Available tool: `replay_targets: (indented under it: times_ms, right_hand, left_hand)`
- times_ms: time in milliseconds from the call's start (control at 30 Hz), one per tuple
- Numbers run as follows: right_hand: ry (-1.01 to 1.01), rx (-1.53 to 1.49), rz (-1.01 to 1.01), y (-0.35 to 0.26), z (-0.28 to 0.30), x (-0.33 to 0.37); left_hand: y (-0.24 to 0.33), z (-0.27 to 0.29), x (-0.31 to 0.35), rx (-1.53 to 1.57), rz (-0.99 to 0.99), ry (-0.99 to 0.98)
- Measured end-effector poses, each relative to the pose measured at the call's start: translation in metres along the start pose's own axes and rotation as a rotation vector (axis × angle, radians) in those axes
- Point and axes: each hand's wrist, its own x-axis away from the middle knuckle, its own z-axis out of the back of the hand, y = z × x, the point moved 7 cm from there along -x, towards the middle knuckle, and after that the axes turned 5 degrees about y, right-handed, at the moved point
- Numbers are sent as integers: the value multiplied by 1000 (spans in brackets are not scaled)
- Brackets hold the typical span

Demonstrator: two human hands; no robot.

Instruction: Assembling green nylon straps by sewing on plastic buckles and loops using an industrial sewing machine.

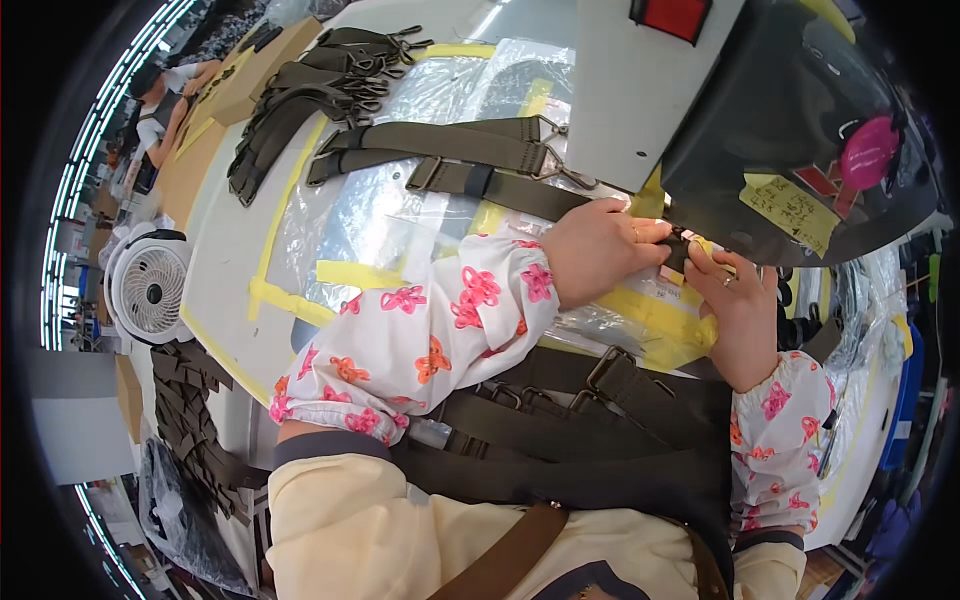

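Olive webbing strap (500, 190) lay across the plastic-covered table (225, 270), running right under the sewing machine (790, 130). Left hand (598, 250) pressed it flat, fingers together. Right hand (740, 310) pinched its dark end beside the machine.

Yellow note (790, 212): paper label stuck on dark machine head, at 2 o'clock of picture, rectangular, tilted, handwriting on it.
Pink sticker (868, 152): round, magenta, on same dark head, at 1 o'clock from yellow note, near it.
Red plate (672, 16): red rectangle with dark frame, on white machine body, at 12 o'clock, cut by top edge.
Red mark (822, 181): red shape on dark head, between note and pink sticker, partly hidden.
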Motion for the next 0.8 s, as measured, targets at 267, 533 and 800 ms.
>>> replay_targets:
  times_ms: [267,533,800]
  right_hand:
    - [-92,-163,-94,17,-8,-2]
    - [-37,-154,-98,19,-9,-6]
    - [103,-23,-27,8,4,-6]
  left_hand:
    - [-18,-7,-5,11,79,-69]
    - [-25,-11,-6,-109,241,-195]
    - [-22,-11,-7,14,167,21]
